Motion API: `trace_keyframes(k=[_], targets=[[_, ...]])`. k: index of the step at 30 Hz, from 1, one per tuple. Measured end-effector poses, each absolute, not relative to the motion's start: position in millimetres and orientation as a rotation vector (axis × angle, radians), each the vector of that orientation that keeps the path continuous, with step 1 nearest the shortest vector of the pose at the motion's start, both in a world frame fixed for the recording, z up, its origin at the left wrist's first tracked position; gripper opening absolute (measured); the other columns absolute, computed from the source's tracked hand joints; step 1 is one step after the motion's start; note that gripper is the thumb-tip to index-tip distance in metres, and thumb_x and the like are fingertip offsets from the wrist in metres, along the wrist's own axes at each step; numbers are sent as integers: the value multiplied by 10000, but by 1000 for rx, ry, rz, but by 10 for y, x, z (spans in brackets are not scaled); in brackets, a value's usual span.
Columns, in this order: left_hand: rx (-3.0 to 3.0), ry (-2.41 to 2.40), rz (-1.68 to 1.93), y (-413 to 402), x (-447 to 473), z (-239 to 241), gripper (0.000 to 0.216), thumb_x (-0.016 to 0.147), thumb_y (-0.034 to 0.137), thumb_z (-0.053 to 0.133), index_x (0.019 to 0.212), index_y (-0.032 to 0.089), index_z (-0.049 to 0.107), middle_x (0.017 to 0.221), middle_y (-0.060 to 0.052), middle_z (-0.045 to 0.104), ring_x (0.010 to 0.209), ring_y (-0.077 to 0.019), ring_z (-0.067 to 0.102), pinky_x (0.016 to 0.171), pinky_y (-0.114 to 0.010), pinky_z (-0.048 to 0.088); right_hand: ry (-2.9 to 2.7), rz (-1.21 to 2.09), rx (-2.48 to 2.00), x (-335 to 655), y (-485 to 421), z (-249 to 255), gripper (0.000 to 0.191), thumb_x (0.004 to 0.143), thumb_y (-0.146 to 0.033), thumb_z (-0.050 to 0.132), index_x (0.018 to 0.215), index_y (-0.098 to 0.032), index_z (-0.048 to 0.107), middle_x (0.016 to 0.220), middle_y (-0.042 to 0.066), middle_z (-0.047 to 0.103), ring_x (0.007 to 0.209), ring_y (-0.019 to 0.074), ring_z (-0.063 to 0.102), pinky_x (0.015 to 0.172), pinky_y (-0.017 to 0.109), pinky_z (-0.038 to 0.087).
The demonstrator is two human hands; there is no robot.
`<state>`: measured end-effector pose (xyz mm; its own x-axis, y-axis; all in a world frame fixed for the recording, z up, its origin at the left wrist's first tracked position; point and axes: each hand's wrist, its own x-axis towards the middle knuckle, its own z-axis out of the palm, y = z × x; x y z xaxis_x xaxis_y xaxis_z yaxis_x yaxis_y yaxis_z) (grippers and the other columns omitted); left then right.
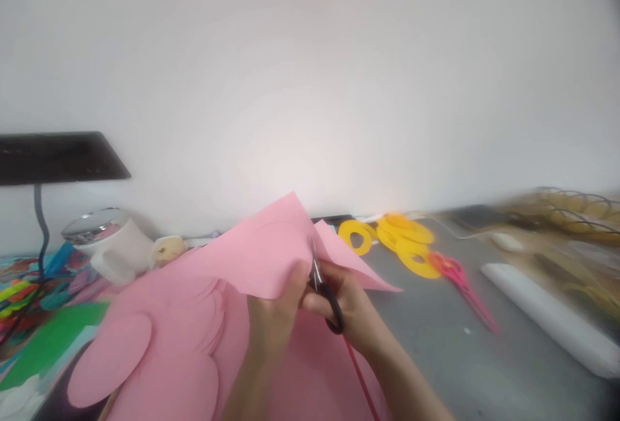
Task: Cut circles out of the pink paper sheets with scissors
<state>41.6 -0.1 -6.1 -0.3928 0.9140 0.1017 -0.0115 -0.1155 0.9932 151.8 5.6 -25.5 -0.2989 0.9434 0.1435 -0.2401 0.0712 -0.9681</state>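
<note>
My left hand (283, 298) grips a sheet of pink paper (271, 246) by its lower edge, the thumb lying on top. Black-handled scissors (330, 305) are in my right hand (343, 305), fingers wrapped about the handles. Their blades point up and away, set in the cut between the sheet and a pink flap on the right. Both hands are close together, almost touching. Under them lies more pink paper (242, 350), with several cut pink ovals (111, 359) to the left. Part of the left fingers is hidden behind the sheet.
Yellow paper rings (416, 259) and pink scissors (465, 288) lie on the grey table (426, 356) to the right, beside a long white bar (547, 318). At left stand a white mug (121, 250), green paper (58, 337) and a lamp (62, 157). A white wall rises behind.
</note>
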Motion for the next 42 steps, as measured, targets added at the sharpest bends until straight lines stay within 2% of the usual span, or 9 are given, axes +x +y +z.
trace_keyframes(k=[3,7,14,19,23,29,37,42], targets=[[1060,1419,1604,3,409,-59,293,667,396,718,848,169,677,812,-42,708,781,-219,674,667,-326,548,-1304,1465,-786,1513,50,-261,401,647,-489,806,761,-164,601,637,-43,423,607,112,362,577,249,339],[1053,1416,1582,8,405,-58,270,668,397,710,801,166,667,705,-22,681,666,-194,654,572,-303,526,-1289,1479,-777,1508,57,-258,424,632,-512,808,760,-165,602,645,-39,434,607,115,390,593,258,367],[1078,1452,1607,29,378,-66,277,656,399,722,808,173,675,775,-36,704,758,-219,667,682,-340,535,-1317,1454,-833,1511,57,-242,435,646,-550,778,772,-166,615,617,-33,463,575,118,429,565,261,366],[1084,1434,1609,23,380,-29,191,673,356,711,696,174,658,667,-13,681,655,-190,654,588,-294,516,-1325,1445,-851,1503,53,-246,422,651,-547,768,776,-172,623,624,-30,485,565,118,452,560,270,416],[1067,1427,1623,19,382,-17,184,663,349,712,688,175,658,606,4,653,599,-169,630,543,-269,501,-1314,1451,-870,1502,48,-234,411,648,-536,770,757,-171,615,627,-29,500,570,117,475,564,272,447],[1073,1451,1600,5,379,-3,185,686,317,684,587,185,600,517,17,607,520,-154,604,477,-252,476,-1315,1460,-881,1501,38,-229,387,661,-515,759,735,-180,581,590,-42,490,543,113,478,545,266,441],[1081,1465,1626,34,354,-50,208,650,375,704,640,182,625,600,-13,646,597,-184,627,526,-281,493,-1281,1491,-915,1501,37,-243,346,658,-458,770,735,-177,583,584,-41,518,534,108,491,535,250,436],[1068,1464,1632,39,351,-48,189,644,349,700,607,183,617,559,-8,638,567,-181,621,505,-275,483,-1251,1519,-919,1487,31,-229,317,649,-421,777,734,-186,583,593,-42,531,533,115,520,543,262,473]])
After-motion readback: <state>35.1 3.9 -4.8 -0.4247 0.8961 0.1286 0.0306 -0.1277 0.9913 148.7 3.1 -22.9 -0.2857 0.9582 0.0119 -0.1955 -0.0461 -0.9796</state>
